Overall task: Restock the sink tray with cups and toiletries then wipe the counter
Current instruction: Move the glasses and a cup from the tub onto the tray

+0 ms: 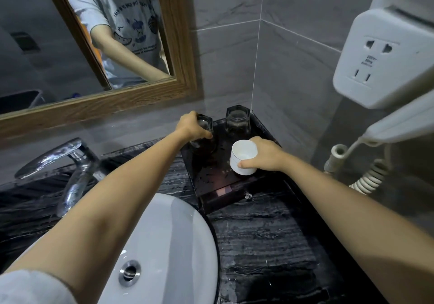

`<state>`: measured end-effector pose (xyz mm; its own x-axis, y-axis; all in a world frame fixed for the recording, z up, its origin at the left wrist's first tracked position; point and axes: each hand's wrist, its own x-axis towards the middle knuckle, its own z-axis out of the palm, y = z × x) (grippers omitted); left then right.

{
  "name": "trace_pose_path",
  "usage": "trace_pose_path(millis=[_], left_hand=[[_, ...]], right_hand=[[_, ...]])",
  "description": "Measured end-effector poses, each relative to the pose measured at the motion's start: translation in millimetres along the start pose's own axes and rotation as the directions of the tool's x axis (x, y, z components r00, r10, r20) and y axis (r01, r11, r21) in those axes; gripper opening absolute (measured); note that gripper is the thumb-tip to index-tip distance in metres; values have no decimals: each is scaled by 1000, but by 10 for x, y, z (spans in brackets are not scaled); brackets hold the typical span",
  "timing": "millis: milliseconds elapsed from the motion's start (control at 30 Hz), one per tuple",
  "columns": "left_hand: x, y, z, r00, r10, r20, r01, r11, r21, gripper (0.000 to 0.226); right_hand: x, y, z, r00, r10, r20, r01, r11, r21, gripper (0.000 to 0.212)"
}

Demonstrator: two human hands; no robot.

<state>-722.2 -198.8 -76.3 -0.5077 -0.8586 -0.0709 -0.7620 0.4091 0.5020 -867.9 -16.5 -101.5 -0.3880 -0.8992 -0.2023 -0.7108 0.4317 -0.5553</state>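
Grey tiled walls meet in a corner behind a dark, streaked stone surface (265, 233), with a wood-framed mirror (98, 106) at far left and a white wall-mounted hair dryer unit (385, 57) at right. I look down on a white basin (169, 240) at near left and a chrome tap (70, 158) beyond it.

Tucked into the far right corner of the surface sits a black tray (211, 176), its top beaded with water drops. At its far edge stands a dark faceted glass (237, 121), upright and untouched.

My left hand (190, 127) reaches to the tray's far left corner, the grip wrapped from the left side around a second dark glass (204, 132), which stands upright on or just above the tray; I cannot tell whether it is resting.

My right hand (265, 154) is nearer to me, over the tray's right side. Its grip is closed around a white cup (243, 156), thumb across the near side and fingers behind. The cup's long axis tilts slightly, its open mouth leaning toward the far left, and its base seems to hover at the tray's near right part.

I judge the next move turns on this: the free spot lies directly beneath the white cup, near of the untouched glass, so the right hand need only straighten the cup and lower it.
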Motion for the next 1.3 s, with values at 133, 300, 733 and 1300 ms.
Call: trace_pose_path(millis=[133,300,733,1300], left_hand=[[49,-11,-7,999,11,38,-11,1000,22,73],[44,-57,28,998,47,35,-48,999,17,82],[-449,-274,87,937,278,-211,-291,956,-33,99],[-993,-90,615,918,395,39,-292,739,-607,75]], right_hand=[[15,17,0,1000,4,-4,-4,1000,6,74],[23,7,7,1000,-5,-14,5,1000,9,73],[-8,-16,-1,998,-57,11,56,998,26,74],[-119,-335,-111,986,-151,72,149,988,33,62]])
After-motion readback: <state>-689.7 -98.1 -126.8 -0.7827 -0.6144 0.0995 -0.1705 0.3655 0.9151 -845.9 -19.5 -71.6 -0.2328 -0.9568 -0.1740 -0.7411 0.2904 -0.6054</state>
